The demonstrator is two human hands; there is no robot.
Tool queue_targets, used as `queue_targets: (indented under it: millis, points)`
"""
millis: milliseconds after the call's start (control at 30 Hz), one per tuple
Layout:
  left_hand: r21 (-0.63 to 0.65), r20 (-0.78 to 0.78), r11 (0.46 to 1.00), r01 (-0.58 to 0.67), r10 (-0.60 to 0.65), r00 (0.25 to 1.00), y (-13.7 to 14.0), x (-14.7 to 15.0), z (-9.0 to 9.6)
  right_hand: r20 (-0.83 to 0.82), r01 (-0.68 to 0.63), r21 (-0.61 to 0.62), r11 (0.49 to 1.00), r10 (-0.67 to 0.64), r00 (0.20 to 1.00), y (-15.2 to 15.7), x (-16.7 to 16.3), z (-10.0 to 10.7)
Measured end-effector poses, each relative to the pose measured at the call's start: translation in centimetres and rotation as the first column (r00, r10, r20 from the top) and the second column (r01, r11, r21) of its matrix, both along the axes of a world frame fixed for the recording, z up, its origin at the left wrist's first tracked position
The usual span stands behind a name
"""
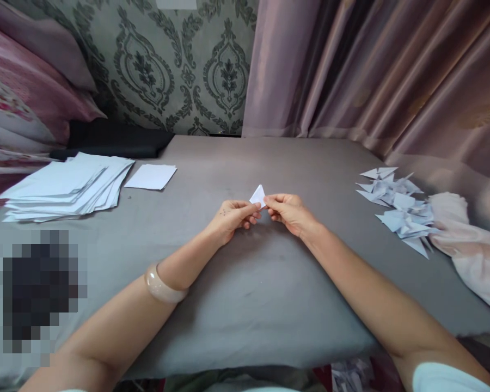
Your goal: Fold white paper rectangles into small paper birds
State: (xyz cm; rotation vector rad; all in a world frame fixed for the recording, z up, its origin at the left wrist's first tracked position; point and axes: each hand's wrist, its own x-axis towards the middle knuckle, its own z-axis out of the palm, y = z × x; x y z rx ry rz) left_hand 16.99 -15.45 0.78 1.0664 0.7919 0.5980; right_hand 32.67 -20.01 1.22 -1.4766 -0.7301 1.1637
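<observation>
A small piece of folded white paper, pointed at the top, is held up over the middle of the table. My left hand pinches its lower left side between thumb and fingers. On the right side, my right hand grips the lower edge in the same pinching way. The fingertips of both hands nearly meet and hide the paper's bottom part. A pale bangle circles my left wrist.
Stacked white paper sheets lie at the left, beside a smaller pile of square paper. Several folded paper pieces are heaped at the right, near a pale cloth. A grey cloth covers the table. Behind stands a black flat object.
</observation>
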Motion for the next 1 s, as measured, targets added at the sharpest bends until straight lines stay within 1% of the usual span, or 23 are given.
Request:
queue_targets:
  millis: [100,200,333,467,600,733,833,933,1000]
  points:
    - [0.059,-0.039,0.998,-0.005,0.008,0.999,-0.3,0.1,0.2,0.006,0.01,0.054,0.998,-0.01,1.0,-0.1,-0.3,-0.6]
    - [0.124,-0.05,0.992,-0.018,0.024,0.998,-0.4,0.2,0.0,-0.018,0.036,0.109,0.993,-0.034,0.999,-0.1,-0.5,-1.2]
    - [0.192,-0.05,0.979,-0.066,0.077,0.996,-0.4,0.4,-0.5,-0.081,0.033,0.131,0.991,-0.022,0.996,-0.2,-0.6,-1.8]
    - [0.223,-0.03,0.971,-0.088,0.097,0.995,-0.4,0.5,-0.7,-0.142,0.018,0.162,0.987,0.006,0.99,-0.6,-0.9,-1.5]
    - [0.25,0.024,0.965,-0.083,0.079,0.997,-0.4,0.4,-0.5,-0.175,-0.037,0.242,0.97,0.081,0.981,-1.1,-1.1,-1.1]
    - [0.228,0.094,0.972,-0.053,0.032,0.995,-0.4,0.3,-0.4,-0.14,-0.031,0.287,0.958,0.074,0.987,-1.4,-1.0,-0.9]
    - [0.207,0.136,0.978,-0.019,-0.009,0.991,-0.4,0.2,-0.4,-0.09,-0.005,0.315,0.949,0.035,0.995,-1.5,-1.1,-0.7]
    - [0.21,0.142,0.978,-0.003,-0.027,0.99,-0.2,0.2,-0.5,-0.002,0.039,0.364,0.931,-0.041,0.999,-1.8,-1.2,-0.3]
    - [0.213,0.131,0.977,-0.012,-0.016,0.991,-0.1,0.2,-0.6,0.094,0.042,0.407,0.913,-0.088,0.992,-2.0,-1.3,-0.2]
